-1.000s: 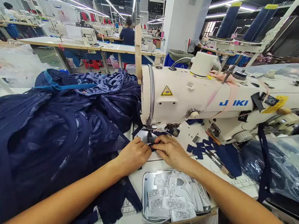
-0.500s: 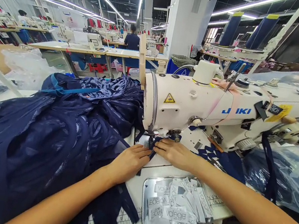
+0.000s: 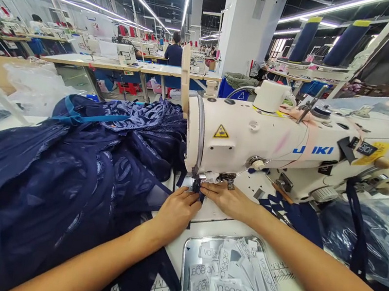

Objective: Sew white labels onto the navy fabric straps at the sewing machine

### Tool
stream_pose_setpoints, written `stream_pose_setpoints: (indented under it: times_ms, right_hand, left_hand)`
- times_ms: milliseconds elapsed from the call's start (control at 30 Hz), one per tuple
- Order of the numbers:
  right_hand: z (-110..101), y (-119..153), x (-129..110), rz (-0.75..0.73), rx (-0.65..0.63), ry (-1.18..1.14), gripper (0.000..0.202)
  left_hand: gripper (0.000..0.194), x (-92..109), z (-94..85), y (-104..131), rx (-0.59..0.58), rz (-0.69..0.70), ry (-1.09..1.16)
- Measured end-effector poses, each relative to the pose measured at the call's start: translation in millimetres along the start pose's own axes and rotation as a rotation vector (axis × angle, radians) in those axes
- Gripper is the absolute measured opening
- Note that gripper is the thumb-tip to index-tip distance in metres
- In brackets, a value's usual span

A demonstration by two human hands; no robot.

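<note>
A white sewing machine point(image 3: 276, 139) stands before me, its needle area low on the left end of its head. Just in front of the presser foot, my left hand point(image 3: 177, 211) has bent fingers pressed together on a narrow piece of navy fabric point(image 3: 201, 198). From the other side my right hand point(image 3: 228, 200) grips the same fabric, fingertips close to the foot. Fingers cover most of this piece. Left of the machine head spreads a large heap of navy garments point(image 3: 57, 192), with a teal strap point(image 3: 99, 118) across its top.
A metal tray point(image 3: 184, 267) of white printed labels point(image 3: 227, 288) sits at the table's front edge. Navy scraps point(image 3: 277, 205) lie under the machine arm. Plastic-bagged dark fabric point(image 3: 383, 234) is at the right. Thread cones point(image 3: 347, 43) stand above; a person point(image 3: 174, 53) sits farther off.
The view has shifted slightly. Both hands remain at the presser foot, and my left fingers have curled a little more over the navy fabric.
</note>
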State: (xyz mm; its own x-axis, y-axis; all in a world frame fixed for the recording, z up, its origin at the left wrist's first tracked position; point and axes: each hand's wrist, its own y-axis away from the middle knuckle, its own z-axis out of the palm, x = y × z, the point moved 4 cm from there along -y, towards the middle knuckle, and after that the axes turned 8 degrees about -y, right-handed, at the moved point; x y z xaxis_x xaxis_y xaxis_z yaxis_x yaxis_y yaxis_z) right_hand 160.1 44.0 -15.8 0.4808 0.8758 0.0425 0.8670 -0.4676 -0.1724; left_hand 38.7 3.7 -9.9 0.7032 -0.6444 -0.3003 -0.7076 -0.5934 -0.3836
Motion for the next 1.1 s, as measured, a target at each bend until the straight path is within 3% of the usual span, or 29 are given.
stream_pose_setpoints:
  times_ms: [567,1100]
  right_hand:
    - [3.7,0.3,8.0,-0.021,0.123,-0.008,0.035]
    - [1.3,-2.3,15.3,-0.047,0.322,-0.027,0.033]
  left_hand:
    - [0.023,6.5,3.0,-5.4,0.105,-0.127,-0.124]
    - [0.025,4.0,2.9,-10.6,0.098,-0.136,-0.094]
